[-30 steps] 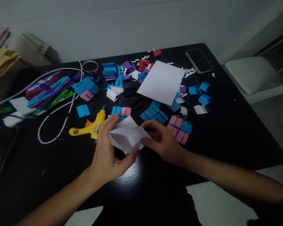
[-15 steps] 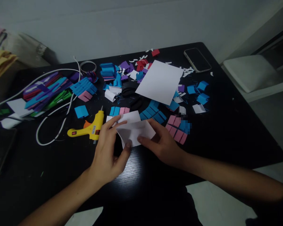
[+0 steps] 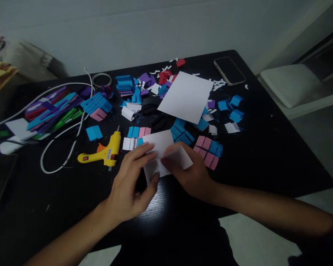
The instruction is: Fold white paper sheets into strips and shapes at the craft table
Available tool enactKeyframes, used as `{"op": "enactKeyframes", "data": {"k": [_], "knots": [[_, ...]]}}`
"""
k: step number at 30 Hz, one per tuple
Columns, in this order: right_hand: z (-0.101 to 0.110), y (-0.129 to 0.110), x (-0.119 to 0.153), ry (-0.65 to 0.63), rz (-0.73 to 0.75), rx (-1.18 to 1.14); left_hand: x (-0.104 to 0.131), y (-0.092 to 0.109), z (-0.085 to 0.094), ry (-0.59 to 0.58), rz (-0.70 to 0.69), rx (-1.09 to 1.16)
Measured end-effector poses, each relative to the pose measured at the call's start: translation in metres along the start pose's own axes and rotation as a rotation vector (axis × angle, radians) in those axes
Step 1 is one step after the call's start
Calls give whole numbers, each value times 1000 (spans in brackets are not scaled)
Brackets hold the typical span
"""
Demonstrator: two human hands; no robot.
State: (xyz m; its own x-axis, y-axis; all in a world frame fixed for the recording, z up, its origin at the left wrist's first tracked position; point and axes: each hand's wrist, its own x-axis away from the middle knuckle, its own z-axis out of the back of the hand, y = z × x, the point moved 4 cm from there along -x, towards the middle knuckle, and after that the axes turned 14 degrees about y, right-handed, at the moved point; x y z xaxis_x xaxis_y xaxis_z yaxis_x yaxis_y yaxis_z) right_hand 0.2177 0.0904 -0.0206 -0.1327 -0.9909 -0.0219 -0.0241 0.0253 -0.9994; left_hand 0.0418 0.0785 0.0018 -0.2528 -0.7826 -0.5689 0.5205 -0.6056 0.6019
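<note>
A white sheet of paper (image 3: 158,139), creased and partly folded, is held between both hands above the near side of the black table (image 3: 80,199). At its left side my left hand (image 3: 133,181) pinches it, thumb below and fingers along the top. My right hand (image 3: 190,171) grips the right part, where a flap stands up beside the thumb. To the left lies a yellow glue gun (image 3: 111,149). Folded white, blue and pink paper pieces (image 3: 133,132) sit just behind the held sheet, and a pink and blue block of folded pieces (image 3: 205,149) rests by my right hand.
A larger white sheet (image 3: 187,96) covers part of the scissors (image 3: 155,114) and paper scraps. The phone (image 3: 229,70) lies at the back right. On the left, a white cable (image 3: 46,159) loops around bundled coloured strips (image 3: 52,111). Another dark device (image 3: 1,181) sits at the left edge.
The held white sheet has been turned and opened at the back, with a flap now raised on the right. My right hand has shifted slightly right and its fingers have curled in.
</note>
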Motion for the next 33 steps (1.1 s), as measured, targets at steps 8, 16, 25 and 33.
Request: {"op": "enactKeyframes", "data": {"k": [8, 16, 25, 33], "knots": [[5, -9, -6, -107, 5, 6, -1, -12, 6, 67, 249, 26], [6, -10, -10, -317, -177, -181, 1, -19, 1, -72, 619, 493], [5, -1, -12, -527, -350, -503, -4, -22, 11, 19, 615, 477], [3, 15, -9, -300, -545, -405, -2, -21, 5, -7, 341, 306]]}}
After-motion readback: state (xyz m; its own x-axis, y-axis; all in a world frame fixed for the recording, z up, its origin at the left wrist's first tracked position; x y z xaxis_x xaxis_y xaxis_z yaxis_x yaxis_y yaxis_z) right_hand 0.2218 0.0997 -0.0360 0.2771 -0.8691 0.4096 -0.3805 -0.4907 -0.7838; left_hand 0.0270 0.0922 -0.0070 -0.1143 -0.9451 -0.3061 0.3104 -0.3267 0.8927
